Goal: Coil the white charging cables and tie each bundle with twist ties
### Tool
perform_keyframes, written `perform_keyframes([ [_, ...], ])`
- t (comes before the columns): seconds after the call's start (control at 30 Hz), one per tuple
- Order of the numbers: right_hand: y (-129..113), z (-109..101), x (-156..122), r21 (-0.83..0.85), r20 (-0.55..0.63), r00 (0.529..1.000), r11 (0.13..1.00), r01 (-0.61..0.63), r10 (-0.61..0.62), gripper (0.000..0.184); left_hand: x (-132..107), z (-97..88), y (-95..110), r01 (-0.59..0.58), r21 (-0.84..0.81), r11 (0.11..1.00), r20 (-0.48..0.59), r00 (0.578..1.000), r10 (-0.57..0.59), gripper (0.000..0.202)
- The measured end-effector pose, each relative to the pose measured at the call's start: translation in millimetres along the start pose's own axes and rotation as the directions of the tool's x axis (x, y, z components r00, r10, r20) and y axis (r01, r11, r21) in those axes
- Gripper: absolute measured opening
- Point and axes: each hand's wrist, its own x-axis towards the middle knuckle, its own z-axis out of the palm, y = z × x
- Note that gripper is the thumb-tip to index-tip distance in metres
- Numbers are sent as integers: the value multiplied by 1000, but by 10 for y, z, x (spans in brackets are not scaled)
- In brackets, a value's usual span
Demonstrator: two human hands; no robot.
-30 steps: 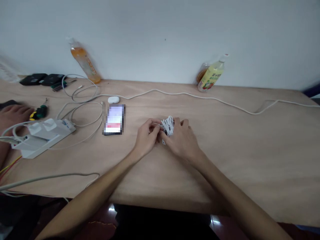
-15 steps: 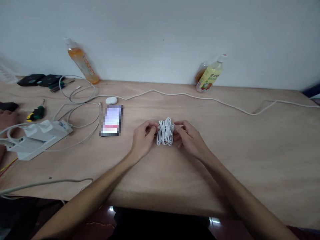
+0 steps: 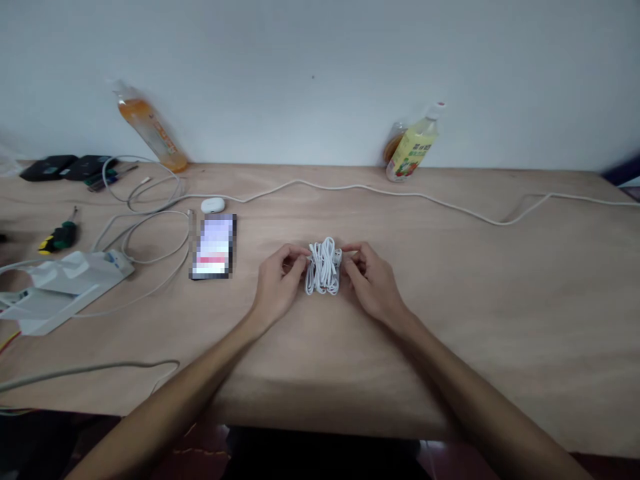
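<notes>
Several coiled white cables (image 3: 323, 268) stand pressed together in a row on the wooden table in front of me. At the left end of the row, my left hand (image 3: 281, 275) has its thumb and index finger closed on the cables. My right hand (image 3: 373, 277) does the same from the right end, with its fingers curled and the thumb against the side. Between the two hands the loops show upright; the parts under the fingertips are hidden.
A lit phone (image 3: 214, 247) and a white earbud case (image 3: 213, 205) lie to the left. Further left are a power strip (image 3: 75, 293) and a screwdriver (image 3: 59, 238). An orange drink bottle (image 3: 153, 133) and a yellow one (image 3: 413, 150) lean against the wall. A long white cable (image 3: 360, 188) crosses behind.
The whole view has shifted slightly, so most things sit further left. The other person's hand at the left edge has left the picture. Both my hands stay at the cables.
</notes>
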Motion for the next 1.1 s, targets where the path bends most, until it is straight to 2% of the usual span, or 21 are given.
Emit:
perform_keyframes([
  [0.33,8,15,-20,-105,-15,996,990,91,-93,23,-2,6,-17,-3,8,1000,-14,1000,3,23],
  [0.47,22,24,-27,-140,7,994,984,111,-111,30,7,7,-43,21,-21,1000,-37,999,-22,18],
  [0.6,20,9,-30,-169,37,994,979,112,-107,38,1,-6,-51,35,18,999,-39,999,-34,17],
  [0.8,2,-10,-27,-162,18,996,983,91,-89,33,-23,-27,-18,-23,138,990,20,1000,20,23],
  [1.1,-15,10,-22,-122,54,997,991,56,-50,36,-13,-17,22,-63,172,983,53,997,54,28],
])
